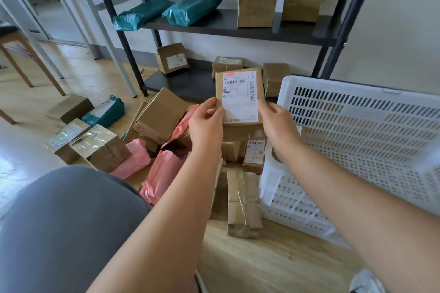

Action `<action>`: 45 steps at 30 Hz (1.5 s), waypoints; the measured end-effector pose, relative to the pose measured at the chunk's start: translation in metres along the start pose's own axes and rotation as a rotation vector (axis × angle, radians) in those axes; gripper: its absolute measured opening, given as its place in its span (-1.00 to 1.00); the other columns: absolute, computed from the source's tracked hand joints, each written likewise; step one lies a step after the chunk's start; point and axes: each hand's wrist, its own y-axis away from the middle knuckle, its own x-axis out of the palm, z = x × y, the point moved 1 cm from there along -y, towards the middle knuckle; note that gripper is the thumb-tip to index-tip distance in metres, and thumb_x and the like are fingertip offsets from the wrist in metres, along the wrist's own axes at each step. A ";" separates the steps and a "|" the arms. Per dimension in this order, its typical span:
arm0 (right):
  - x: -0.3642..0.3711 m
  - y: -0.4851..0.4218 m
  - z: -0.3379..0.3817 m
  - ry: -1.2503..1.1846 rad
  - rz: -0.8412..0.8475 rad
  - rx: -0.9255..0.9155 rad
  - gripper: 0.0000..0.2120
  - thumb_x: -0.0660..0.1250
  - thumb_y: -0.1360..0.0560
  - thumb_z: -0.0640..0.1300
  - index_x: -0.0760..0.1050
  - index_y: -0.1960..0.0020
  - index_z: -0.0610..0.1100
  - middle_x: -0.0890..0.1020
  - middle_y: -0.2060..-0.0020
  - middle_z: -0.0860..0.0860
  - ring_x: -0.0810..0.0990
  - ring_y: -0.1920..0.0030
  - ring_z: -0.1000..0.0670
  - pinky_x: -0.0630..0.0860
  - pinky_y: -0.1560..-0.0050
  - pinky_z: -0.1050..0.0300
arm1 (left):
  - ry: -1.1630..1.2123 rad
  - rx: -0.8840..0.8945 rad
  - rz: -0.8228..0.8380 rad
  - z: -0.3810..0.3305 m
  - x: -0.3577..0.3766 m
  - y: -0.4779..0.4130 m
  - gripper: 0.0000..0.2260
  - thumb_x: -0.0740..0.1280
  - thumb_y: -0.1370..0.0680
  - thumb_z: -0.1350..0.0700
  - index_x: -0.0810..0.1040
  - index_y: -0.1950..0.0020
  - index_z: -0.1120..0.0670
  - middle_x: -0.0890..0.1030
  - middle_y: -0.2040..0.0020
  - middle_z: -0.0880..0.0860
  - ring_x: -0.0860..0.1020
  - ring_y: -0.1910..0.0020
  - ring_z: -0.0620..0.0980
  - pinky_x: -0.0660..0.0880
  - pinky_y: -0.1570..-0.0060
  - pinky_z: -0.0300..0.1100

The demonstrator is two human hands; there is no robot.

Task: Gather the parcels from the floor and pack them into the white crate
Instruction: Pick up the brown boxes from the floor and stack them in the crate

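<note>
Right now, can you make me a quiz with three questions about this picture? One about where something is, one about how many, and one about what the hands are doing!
1. Where is the white crate?
A. on a chair
B. behind the person
C. at the person's right, beside the parcel pile

2. How many green bags lie on the upper shelf?
A. two
B. one
C. five

3. What is happening with the labelled box?
A. it lies inside the crate
B. the left hand and the right hand hold it up
C. nobody is touching it

Answers:
1 C, the crate stands right of the pile.
2 A, two green bags lie side by side there.
3 B, the fingers of both hands grip its lower part.
</note>
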 end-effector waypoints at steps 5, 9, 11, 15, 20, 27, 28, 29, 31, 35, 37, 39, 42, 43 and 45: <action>-0.057 -0.014 0.000 0.019 -0.143 -0.044 -0.65 0.11 -0.60 0.16 0.57 -0.11 0.00 0.66 0.00 0.08 0.62 0.01 0.05 0.56 -0.03 0.09 | -0.084 0.067 0.175 -0.018 0.051 0.010 -0.63 0.36 -0.57 0.15 0.47 -0.37 -0.01 0.65 0.07 -0.07 0.64 0.10 -0.14 0.58 0.19 -0.31; -0.104 -0.029 -0.031 0.127 -0.203 0.044 -0.62 0.11 -0.60 0.16 0.56 -0.14 -0.04 0.65 0.00 0.05 0.62 -0.01 -0.02 0.56 -0.08 -0.02 | -0.322 0.066 0.305 -0.003 0.107 0.005 -0.63 0.35 -0.57 0.15 0.47 -0.38 0.02 0.64 -0.06 -0.03 0.61 0.00 -0.08 0.59 0.06 -0.21; -0.120 -0.034 -0.048 0.190 -0.194 0.115 -0.68 0.14 -0.61 0.09 0.53 -0.13 -0.09 0.65 0.00 -0.04 0.62 0.00 -0.10 0.54 -0.08 -0.08 | -0.449 0.047 0.341 0.013 0.128 0.000 -0.65 0.35 -0.54 0.16 0.51 -0.34 0.03 0.65 -0.04 -0.01 0.62 0.01 -0.03 0.59 -0.05 -0.08; -0.144 -0.050 -0.094 0.199 -0.062 0.310 -0.84 0.24 -0.60 -0.07 0.50 -0.02 -0.16 0.66 0.05 -0.13 0.65 0.06 -0.15 0.59 -0.07 -0.17 | -0.703 -0.029 0.416 0.050 0.163 -0.007 -0.87 0.29 -0.50 0.24 0.59 0.01 0.09 0.58 0.15 0.03 0.60 0.13 0.07 0.58 0.15 -0.10; -0.159 -0.074 -0.141 0.258 0.131 0.489 -0.86 0.31 -0.57 -0.20 0.57 -0.06 -0.25 0.69 0.12 -0.14 0.68 0.19 -0.10 0.65 0.11 0.02 | -1.111 -0.120 0.540 0.089 0.193 -0.020 -0.91 0.24 -0.53 0.20 0.50 0.02 0.18 0.52 0.23 0.07 0.51 0.29 0.01 0.39 0.44 -0.19; -0.145 -0.103 -0.201 0.273 0.376 0.667 -0.81 0.25 -0.56 -0.33 0.54 -0.15 -0.30 0.64 0.04 -0.20 0.63 0.29 -0.07 0.63 0.28 0.13 | -1.527 -0.180 0.773 0.140 0.222 -0.038 -0.74 0.15 -0.60 0.20 0.49 -0.23 0.26 0.61 -0.02 0.19 0.62 0.00 0.12 0.59 0.00 -0.07; -0.142 -0.104 -0.206 0.236 0.423 0.710 -0.77 0.22 -0.58 -0.33 0.52 -0.20 -0.32 0.63 0.07 -0.20 0.62 0.27 -0.08 0.62 0.28 0.14 | -1.567 -0.168 0.792 0.144 0.224 -0.038 -0.73 0.15 -0.60 0.22 0.46 -0.26 0.25 0.60 -0.07 0.20 0.62 -0.05 0.13 0.58 -0.07 -0.03; -0.139 -0.105 -0.211 0.181 0.464 0.756 -0.75 0.20 -0.60 -0.33 0.49 -0.25 -0.32 0.61 0.11 -0.19 0.61 0.26 -0.09 0.62 0.30 0.14 | -1.612 -0.154 0.805 0.148 0.226 -0.038 -0.72 0.15 -0.60 0.23 0.43 -0.30 0.24 0.58 -0.10 0.20 0.61 -0.07 0.13 0.57 -0.11 -0.02; -0.135 -0.107 -0.219 0.074 0.517 0.829 -0.72 0.17 -0.62 -0.31 0.43 -0.30 -0.32 0.58 0.12 -0.20 0.60 0.22 -0.12 0.62 0.31 0.14 | -1.712 -0.146 0.843 0.156 0.228 -0.037 -0.71 0.15 -0.62 0.23 0.40 -0.34 0.23 0.57 -0.02 0.19 0.60 -0.10 0.12 0.54 -0.15 -0.05; -0.129 -0.115 -0.240 0.027 0.541 0.867 -0.71 0.16 -0.62 -0.34 0.40 -0.32 -0.34 0.56 0.07 -0.21 0.58 0.18 -0.13 0.57 -0.06 -0.02 | -1.824 -0.143 1.004 0.168 0.234 -0.036 -0.66 0.08 -0.66 0.24 0.35 -0.42 0.25 0.50 -0.30 0.19 0.48 -0.31 0.12 0.42 -0.25 -0.10; -0.124 -0.119 -0.252 0.049 0.543 0.878 -0.70 0.16 -0.62 -0.33 0.38 -0.34 -0.34 0.55 0.09 -0.19 0.58 0.17 -0.11 0.55 -0.13 -0.03 | -1.931 -0.129 1.048 0.171 0.236 -0.032 -0.64 0.03 -0.68 0.24 0.24 -0.48 0.26 0.40 -0.42 0.19 0.40 -0.39 0.11 0.36 -0.30 -0.12; -0.117 -0.122 -0.264 0.066 0.563 0.909 -0.63 0.16 -0.62 -0.33 0.32 -0.41 -0.35 0.55 -0.11 -0.24 0.60 0.07 -0.14 0.55 -0.17 -0.02 | -1.993 -0.133 1.081 0.176 0.240 -0.032 -0.61 0.03 -0.68 0.22 0.18 -0.52 0.24 0.35 -0.46 0.18 0.37 -0.41 0.11 0.34 -0.31 -0.11; -0.109 -0.123 -0.276 0.038 0.624 0.947 -0.56 0.10 -0.63 -0.35 0.22 -0.50 -0.26 0.41 -0.36 -0.26 0.58 -0.05 -0.17 0.50 -0.25 -0.02 | -2.110 -0.102 1.160 0.184 0.240 -0.037 -0.61 0.03 -0.68 0.22 0.18 -0.52 0.24 0.32 -0.47 0.18 0.35 -0.42 0.13 0.33 -0.30 -0.09; -0.107 -0.121 -0.277 0.004 0.634 0.949 -0.55 0.07 -0.64 -0.35 0.17 -0.52 -0.25 0.39 -0.36 -0.25 0.57 -0.11 -0.19 0.47 -0.29 -0.04 | -2.155 -0.078 1.180 0.187 0.238 -0.038 -0.61 0.03 -0.68 0.24 0.19 -0.51 0.26 0.32 -0.47 0.20 0.34 -0.42 0.15 0.33 -0.31 -0.09; -0.101 -0.121 -0.276 -0.040 0.640 0.944 -0.55 -0.01 -0.67 -0.27 0.07 -0.55 -0.24 0.34 -0.43 -0.24 0.49 -0.30 -0.22 0.42 -0.34 -0.06 | -2.252 -0.036 1.224 0.196 0.237 -0.041 -0.61 0.05 -0.66 0.27 0.20 -0.50 0.28 0.30 -0.46 0.23 0.33 -0.42 0.18 0.31 -0.33 -0.07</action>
